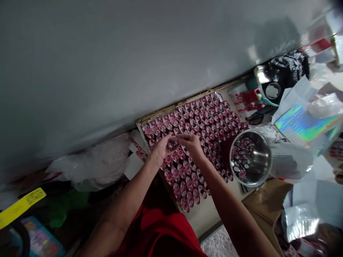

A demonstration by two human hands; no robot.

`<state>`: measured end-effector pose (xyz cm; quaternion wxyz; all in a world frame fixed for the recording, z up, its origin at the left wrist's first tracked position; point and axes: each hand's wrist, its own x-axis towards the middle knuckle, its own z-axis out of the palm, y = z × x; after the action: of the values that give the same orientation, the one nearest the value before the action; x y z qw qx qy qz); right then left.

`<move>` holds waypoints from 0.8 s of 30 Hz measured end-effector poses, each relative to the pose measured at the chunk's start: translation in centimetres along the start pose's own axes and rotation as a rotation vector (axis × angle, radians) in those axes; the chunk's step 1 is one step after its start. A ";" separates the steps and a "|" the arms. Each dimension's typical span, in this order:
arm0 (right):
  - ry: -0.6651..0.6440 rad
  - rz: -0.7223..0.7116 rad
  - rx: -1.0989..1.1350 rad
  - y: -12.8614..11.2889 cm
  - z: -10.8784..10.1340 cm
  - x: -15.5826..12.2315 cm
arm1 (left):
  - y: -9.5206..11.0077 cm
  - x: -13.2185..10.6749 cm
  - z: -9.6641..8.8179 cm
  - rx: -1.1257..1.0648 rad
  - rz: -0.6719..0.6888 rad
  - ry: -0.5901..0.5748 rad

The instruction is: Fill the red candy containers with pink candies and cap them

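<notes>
My left hand (162, 147) is cupped over rows of red-and-pink oval printed pieces (189, 182) laid out on the table. Small shiny round pieces (170, 145) lie in its curled fingers. My right hand (192, 144) meets it from the right, thumb and fingers pinched together over those round pieces. What the right fingertips hold is too small to make out. Many of the ovals have a dark round spot in the middle, while others show a pink centre. To the right of my right forearm stands a steel bowl (264, 157) holding several small round discs (242, 151).
A grey wall (134, 53) rises behind the table. Scissors (256, 118), black tape (272, 91), a shiny holographic sheet (302, 123) and loose papers crowd the right side. Brown paper (265, 200) lies below the bowl. Clear plastic bags (93, 164) are heaped at left.
</notes>
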<state>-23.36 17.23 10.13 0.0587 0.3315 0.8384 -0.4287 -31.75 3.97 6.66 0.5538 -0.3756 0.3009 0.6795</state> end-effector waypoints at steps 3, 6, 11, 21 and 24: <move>0.134 0.049 -0.114 0.2 -1.4 2.2 | 1.7 -0.8 0.4 0.044 0.006 -0.017; 0.174 0.090 -0.266 0.3 -1.5 4.5 | 3.5 -1.6 0.1 0.052 0.058 -0.032; 0.086 0.183 -0.481 0.3 -1.6 7.6 | 5.1 -1.8 -0.6 0.045 0.119 -0.051; 0.066 0.129 -0.544 -1.3 -2.2 5.4 | 2.3 -2.1 0.6 -0.001 0.159 -0.054; 0.114 -0.081 -0.310 -1.2 -0.5 1.3 | 1.3 -1.7 0.6 -0.010 0.179 -0.031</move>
<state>-25.05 17.79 10.80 0.0441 0.3082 0.9092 -0.2766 -33.00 3.33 8.38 0.4937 -0.3394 0.3214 0.7334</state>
